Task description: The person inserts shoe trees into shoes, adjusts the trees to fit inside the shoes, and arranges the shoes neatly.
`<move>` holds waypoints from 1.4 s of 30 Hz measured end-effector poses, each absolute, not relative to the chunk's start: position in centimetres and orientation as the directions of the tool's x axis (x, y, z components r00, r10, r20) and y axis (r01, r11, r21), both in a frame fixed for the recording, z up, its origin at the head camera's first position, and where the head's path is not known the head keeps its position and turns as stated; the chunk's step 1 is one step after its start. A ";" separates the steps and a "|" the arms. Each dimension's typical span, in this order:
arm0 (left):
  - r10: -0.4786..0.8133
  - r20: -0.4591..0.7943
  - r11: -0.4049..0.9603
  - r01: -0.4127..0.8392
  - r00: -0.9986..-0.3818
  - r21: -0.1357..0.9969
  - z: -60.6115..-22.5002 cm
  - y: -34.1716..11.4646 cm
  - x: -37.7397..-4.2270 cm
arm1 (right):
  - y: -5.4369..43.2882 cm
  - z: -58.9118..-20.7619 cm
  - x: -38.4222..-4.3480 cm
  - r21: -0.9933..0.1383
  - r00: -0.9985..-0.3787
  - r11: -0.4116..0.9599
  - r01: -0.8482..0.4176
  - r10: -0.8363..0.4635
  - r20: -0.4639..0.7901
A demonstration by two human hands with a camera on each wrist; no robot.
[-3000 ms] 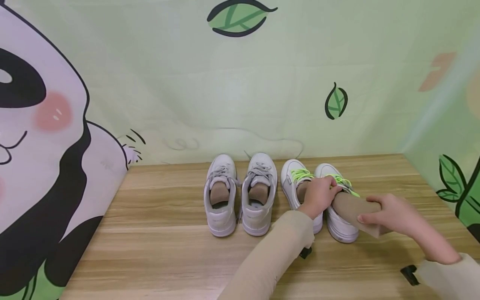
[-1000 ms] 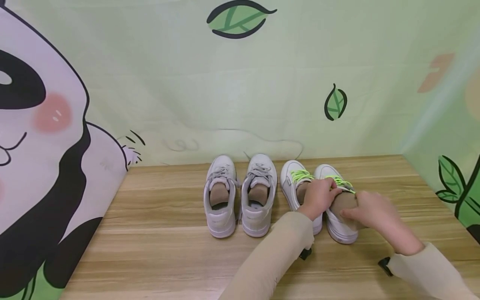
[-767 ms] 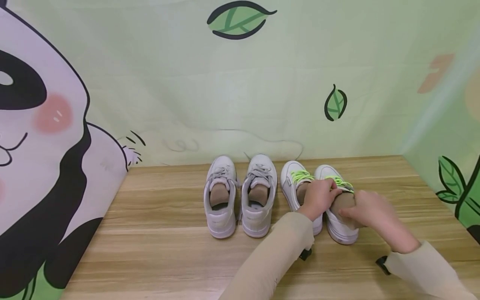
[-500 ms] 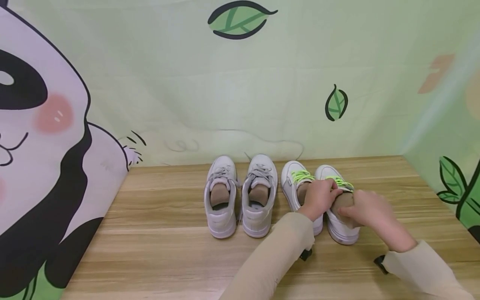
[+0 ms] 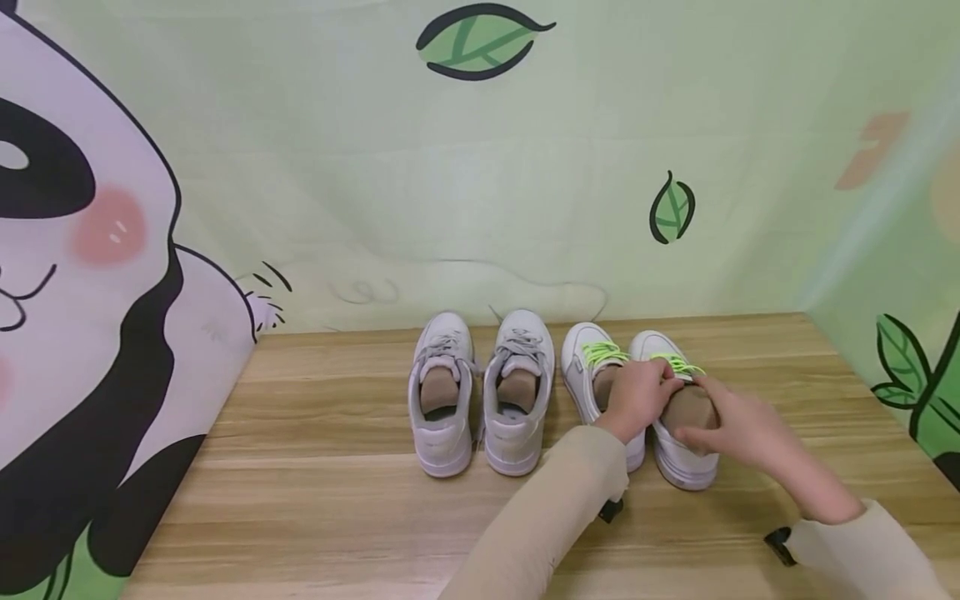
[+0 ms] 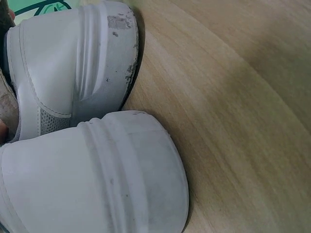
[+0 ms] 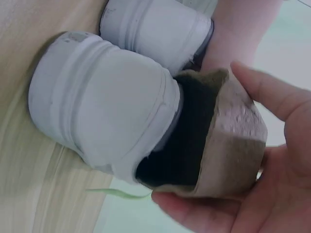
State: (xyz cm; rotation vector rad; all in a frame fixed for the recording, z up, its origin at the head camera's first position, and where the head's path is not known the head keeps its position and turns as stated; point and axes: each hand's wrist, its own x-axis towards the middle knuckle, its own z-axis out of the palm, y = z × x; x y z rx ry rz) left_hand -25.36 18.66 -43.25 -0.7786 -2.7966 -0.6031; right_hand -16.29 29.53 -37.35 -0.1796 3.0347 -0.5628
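In the head view, my right hand (image 5: pixel 750 429) holds a brown moulded-pulp shoe insert (image 5: pixel 686 408) at the opening of the rightmost white sneaker (image 5: pixel 684 467). Its front end is hidden inside the shoe. The right wrist view shows the hollow back of the insert (image 7: pixel 233 155) between thumb and fingers, beyond the sneaker's heel (image 7: pixel 107 97). My left hand (image 5: pixel 636 396) pinches what looks like that sneaker's tongue, just below the neon-green laces (image 5: pixel 678 363). The scuffed heel of this sneaker (image 6: pixel 92 53) shows in the left wrist view, with no clear view of the fingers.
Left of it stands the matching green-laced sneaker (image 5: pixel 577 367), partly behind my left arm. Two grey-laced sneakers (image 5: pixel 442 446) (image 5: pixel 513 442) further left have inserts inside. All rest on a wood-grain surface (image 5: pixel 315 517) before a printed panda-and-leaf backdrop (image 5: pixel 360 167).
The insert has gone from slanting out over the heel to sitting further in the sneaker. My right hand moved left with it, then shifted slightly. The left hand has stayed put.
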 end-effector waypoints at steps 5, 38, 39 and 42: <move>0.458 0.277 0.777 0.532 -0.845 0.336 -43.3 18.6 -25.4 | 30.3 -37.3 -15.9 -0.471 -0.978 0.862 -0.188 -0.211 0.006; 0.474 0.300 0.753 0.558 -0.828 0.349 -43.2 18.4 -25.3 | 30.7 -38.8 -16.2 -0.469 -0.989 0.870 -0.148 -0.118 0.093; 0.475 0.300 0.752 0.559 -0.827 0.349 -43.2 18.4 -25.3 | 30.7 -38.8 -16.3 -0.468 -0.988 0.871 -0.150 -0.117 0.098; 0.475 0.302 0.752 0.559 -0.827 0.348 -43.3 18.4 -25.4 | 30.8 -38.9 -16.3 -0.466 -0.988 0.871 -0.152 -0.116 0.105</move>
